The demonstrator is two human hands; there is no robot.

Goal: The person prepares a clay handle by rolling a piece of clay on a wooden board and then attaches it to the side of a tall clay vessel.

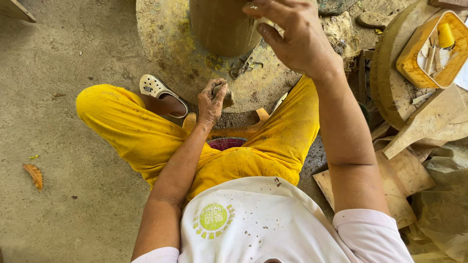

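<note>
A brown clay cylinder (222,24) stands on a round, clay-smeared wheel disc (165,44) in front of me. My right hand (292,36) is raised at the cylinder's right rim, fingers pinched on a small pale tool or piece whose kind I cannot tell. My left hand (213,100) rests lower, at the disc's near edge, fingers closed around a small lump of clay (225,95). I sit low with knees spread in yellow trousers (126,129), a white perforated shoe (158,90) on my left foot.
A yellow tray (414,63) holding small tools sits at the upper right on another round disc (387,83). Wooden boards (429,124) and plastic sheeting (443,209) pile up at the right. Bare concrete floor (63,195) with a dry leaf (34,175) lies left.
</note>
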